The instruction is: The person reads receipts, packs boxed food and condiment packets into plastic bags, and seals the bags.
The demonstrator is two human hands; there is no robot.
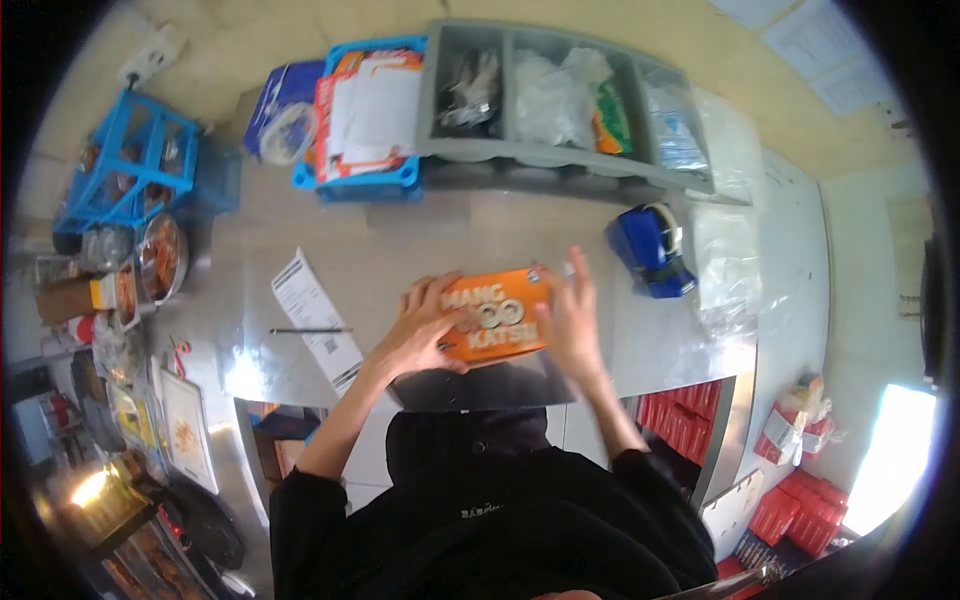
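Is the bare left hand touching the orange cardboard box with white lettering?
Touching. The head view shows the left hand on the left end of the orange box, covering part of its lettering.

At the back of the metal tabletop [540, 225] I see a grey compartment bin [560, 155] holding clear plastic bags [545, 85]. Just left of it, I make out a blue basket [400, 190] stacked with papers [375, 115]. A blue tape dispenser [645, 245] sits toward the right. Far left, I spot a blue plastic crate [150, 182] below a wall socket [150, 62]; red boxes [805, 505] are piled low at right.
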